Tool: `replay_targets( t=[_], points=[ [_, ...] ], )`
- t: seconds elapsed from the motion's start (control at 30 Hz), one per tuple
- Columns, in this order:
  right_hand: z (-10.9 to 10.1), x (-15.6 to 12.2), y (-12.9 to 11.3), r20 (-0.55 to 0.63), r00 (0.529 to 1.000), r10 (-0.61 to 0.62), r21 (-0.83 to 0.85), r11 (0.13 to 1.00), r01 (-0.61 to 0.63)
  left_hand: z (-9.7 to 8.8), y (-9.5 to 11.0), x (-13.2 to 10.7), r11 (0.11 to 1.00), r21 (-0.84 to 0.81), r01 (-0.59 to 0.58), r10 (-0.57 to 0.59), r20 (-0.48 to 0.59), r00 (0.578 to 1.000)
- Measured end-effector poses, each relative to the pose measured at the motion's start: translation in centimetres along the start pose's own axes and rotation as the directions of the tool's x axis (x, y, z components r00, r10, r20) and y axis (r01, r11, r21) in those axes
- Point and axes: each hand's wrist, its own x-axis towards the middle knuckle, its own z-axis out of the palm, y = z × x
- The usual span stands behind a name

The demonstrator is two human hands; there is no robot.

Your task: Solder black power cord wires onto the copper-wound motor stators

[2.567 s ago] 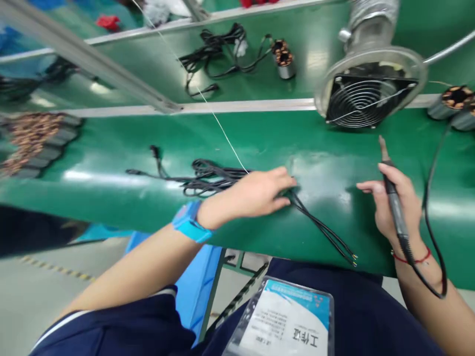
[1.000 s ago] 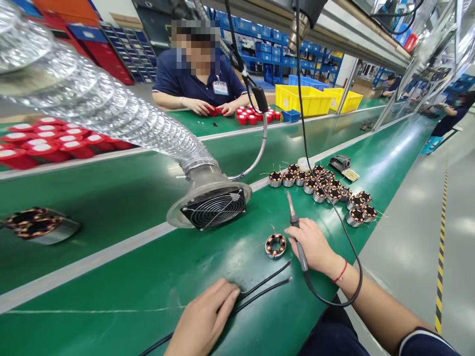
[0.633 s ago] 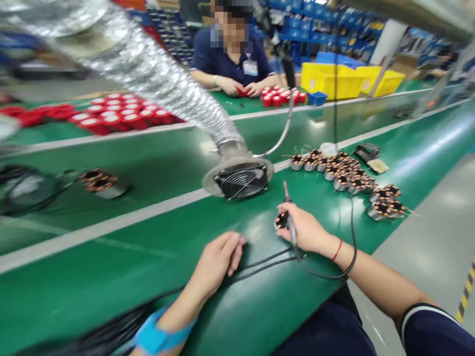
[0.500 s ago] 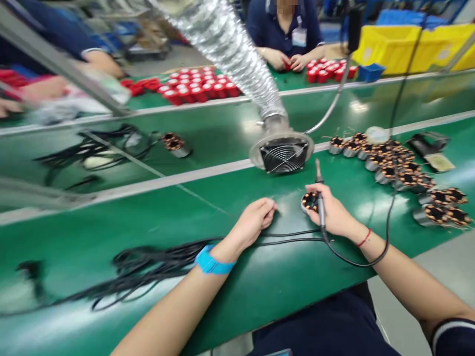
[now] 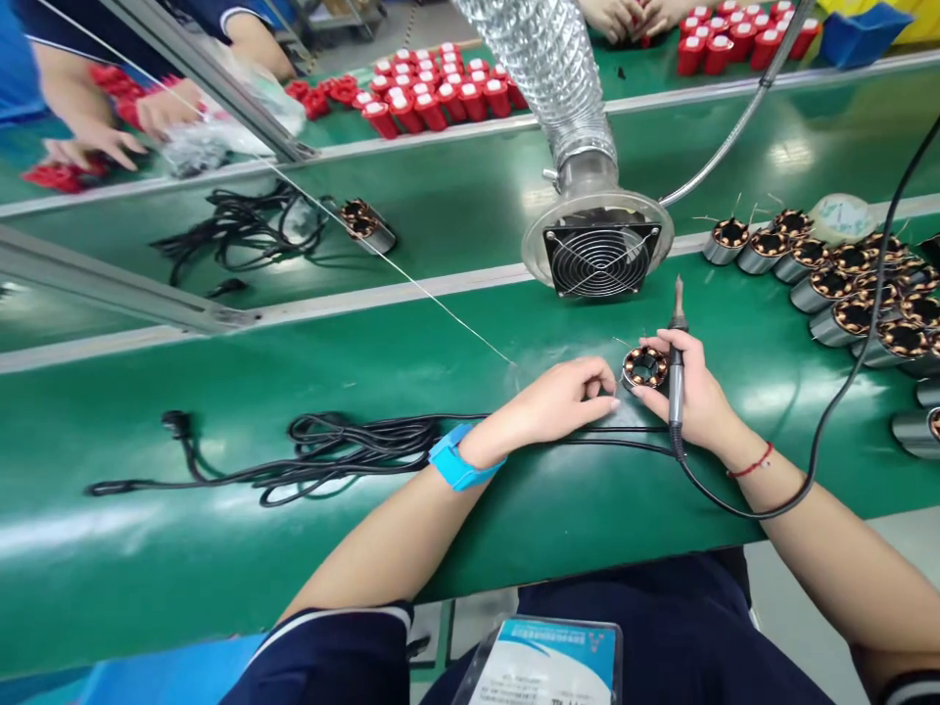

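Observation:
My right hand (image 5: 697, 397) grips a soldering iron (image 5: 677, 377), its tip pointing up and away. The thumb and fingers of that same hand also hold a motor stator (image 5: 644, 367) with copper windings, its open end facing up. Thin wire ends stick out from the stator. My left hand (image 5: 569, 397), with a blue wristband (image 5: 461, 458) behind it, is just left of the stator. Its fingers are curled and thumb and forefinger come together; whatever they pinch is too small to make out. A thin pale line (image 5: 441, 305) runs from the upper left down toward this hand.
Several stators (image 5: 852, 284) stand at the right. An extractor fan (image 5: 603, 259) on a foil duct hangs ahead. A coiled black cable (image 5: 359, 436) lies at the left, and another stator (image 5: 367, 227) beyond the rail. Red parts (image 5: 441, 98) and co-workers' hands (image 5: 95, 142) are across.
My left hand has moved right, close beside the stator. My right hand still holds the iron and stator, the stator now turned more upward. The view has tilted down.

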Motion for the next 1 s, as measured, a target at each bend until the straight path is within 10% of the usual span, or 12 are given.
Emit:
replay_targets(
  t=[0.17, 0.3, 0.7, 1.0],
  points=[
    [-0.3, -0.1, -0.3, 0.015, 1.000, 0.011, -0.019, 1.000, -0.011, -1.0, -1.1, 0.0, 0.987, 0.099, -0.130, 0.133, -0.026, 0.991],
    [-0.2, -0.5, -0.5, 0.031, 0.997, -0.072, -0.036, 0.997, 0.073, -0.6, -1.6, 0.7, 0.964, -0.232, -0.132, 0.141, 0.019, 0.990],
    [-0.8, -0.4, -1.2, 0.126, 0.977, -0.173, -0.068, 0.981, 0.182, 0.7, -1.6, 1.2, 0.701, -0.700, 0.135, -0.226, -0.039, 0.973],
    [-0.8, -0.6, -1.4, 0.096, 0.975, -0.198, -0.096, 0.974, 0.207, 1.2, -1.4, 1.5, 0.761, -0.648, 0.013, -0.035, -0.022, 0.999]
  ],
)
